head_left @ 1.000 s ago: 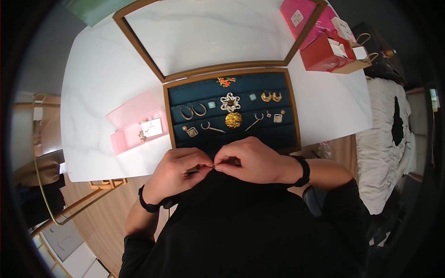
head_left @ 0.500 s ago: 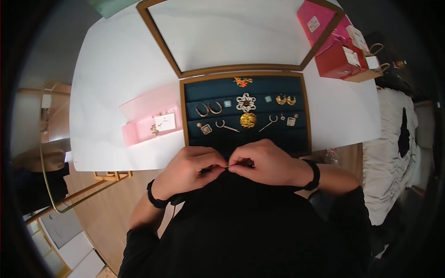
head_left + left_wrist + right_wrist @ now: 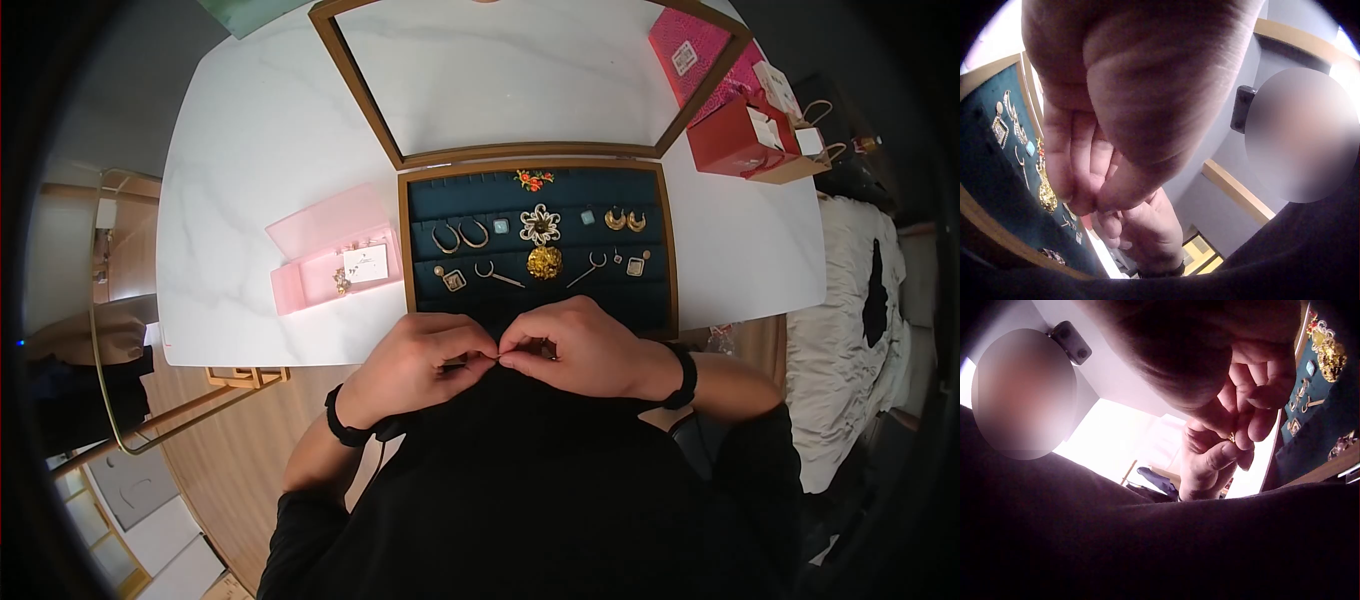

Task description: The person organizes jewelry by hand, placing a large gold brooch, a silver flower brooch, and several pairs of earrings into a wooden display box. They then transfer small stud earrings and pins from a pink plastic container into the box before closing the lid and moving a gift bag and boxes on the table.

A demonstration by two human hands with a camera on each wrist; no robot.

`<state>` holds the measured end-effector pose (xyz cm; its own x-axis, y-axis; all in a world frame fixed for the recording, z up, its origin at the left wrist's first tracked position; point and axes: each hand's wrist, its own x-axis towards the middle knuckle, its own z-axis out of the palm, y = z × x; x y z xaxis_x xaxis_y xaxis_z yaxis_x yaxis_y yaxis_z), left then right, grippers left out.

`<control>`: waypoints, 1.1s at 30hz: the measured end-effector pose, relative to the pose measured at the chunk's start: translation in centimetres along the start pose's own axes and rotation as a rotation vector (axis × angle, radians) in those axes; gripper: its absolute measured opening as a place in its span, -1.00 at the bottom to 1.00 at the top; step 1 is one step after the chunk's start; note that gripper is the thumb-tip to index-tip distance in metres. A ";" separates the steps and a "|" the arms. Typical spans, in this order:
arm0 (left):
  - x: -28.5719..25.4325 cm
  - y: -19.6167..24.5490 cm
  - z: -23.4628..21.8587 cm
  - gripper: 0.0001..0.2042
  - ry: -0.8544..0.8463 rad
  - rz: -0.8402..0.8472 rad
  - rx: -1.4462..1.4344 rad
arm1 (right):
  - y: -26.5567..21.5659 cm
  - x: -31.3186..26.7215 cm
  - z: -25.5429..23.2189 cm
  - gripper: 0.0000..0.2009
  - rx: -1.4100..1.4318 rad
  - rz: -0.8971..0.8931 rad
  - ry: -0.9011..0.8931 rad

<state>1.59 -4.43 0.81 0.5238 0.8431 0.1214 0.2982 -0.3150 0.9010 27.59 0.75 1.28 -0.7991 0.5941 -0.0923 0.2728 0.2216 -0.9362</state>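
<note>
Just in front of the jewellery box (image 3: 406, 240), my left hand (image 3: 425, 360) and right hand (image 3: 585, 350) meet fingertip to fingertip. Between them they pinch a tiny gold-coloured piece (image 3: 1232, 437), mostly hidden by the fingers; I cannot tell its kind. Teal ridged lining fills the wooden box. On it lie a white flower brooch (image 3: 540, 215), a round gold brooch (image 3: 545, 263) and a red floral piece (image 3: 534, 180). Hoop earrings (image 3: 475, 233) sit to the left, gold crescent earrings (image 3: 626, 220) to the right, with several smaller earrings around. My hands cover part of the front row.
The box's glass lid (image 3: 530, 155) stands raised at the back. Left of the box, an opened pink case (image 3: 288, 290) holds a white card and small jewellery. A red gift bag (image 3: 725, 140) and a magenta box (image 3: 690, 40) occupy the back right of the white table (image 3: 230, 200).
The head view has shifted, so the box and hands appear farther right. Both hands stay together at the box's front, still pinching the tiny piece.
</note>
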 end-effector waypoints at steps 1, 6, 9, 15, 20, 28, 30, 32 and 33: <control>0.1 0.0 0.0 -0.83 -0.001 0.006 0.009 | 0.0 0.0 0.0 -0.89 0.000 0.001 0.002; 0.2 -0.3 0.0 -0.83 0.009 -0.004 0.025 | 0.2 0.4 -0.2 -0.89 -0.005 0.010 0.004; 0.3 -0.4 0.0 -0.82 0.027 -0.007 0.033 | 0.0 0.6 -0.3 -0.87 -0.023 0.014 0.013; 0.6 -0.4 0.5 -0.82 0.095 -0.019 -0.022 | 0.3 0.7 0.0 -0.87 -0.007 0.002 0.069; 0.3 -0.6 0.4 -0.78 0.103 -0.076 -0.040 | 0.4 0.8 0.3 -0.87 0.020 -0.025 0.082; 0.3 -0.4 0.3 -0.78 0.107 -0.089 -0.062 | 0.5 0.5 0.2 -0.84 -0.007 -0.001 0.054; 0.2 -0.5 0.3 -0.79 0.072 -0.082 -0.034 | 0.5 0.2 0.2 -0.83 0.003 -0.006 0.032; 0.2 -0.6 0.3 -0.80 0.054 -0.065 -0.047 | 0.6 0.0 0.2 -0.83 0.007 -0.006 0.007; 0.3 -0.6 0.4 -0.80 0.037 -0.045 -0.059 | 0.6 -0.1 0.2 -0.83 0.007 -0.005 -0.015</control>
<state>1.85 -4.20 0.16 0.4805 0.8719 0.0946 0.2724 -0.2509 0.9289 27.76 0.68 0.66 -0.8085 0.5812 -0.0927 0.2650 0.2188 -0.9391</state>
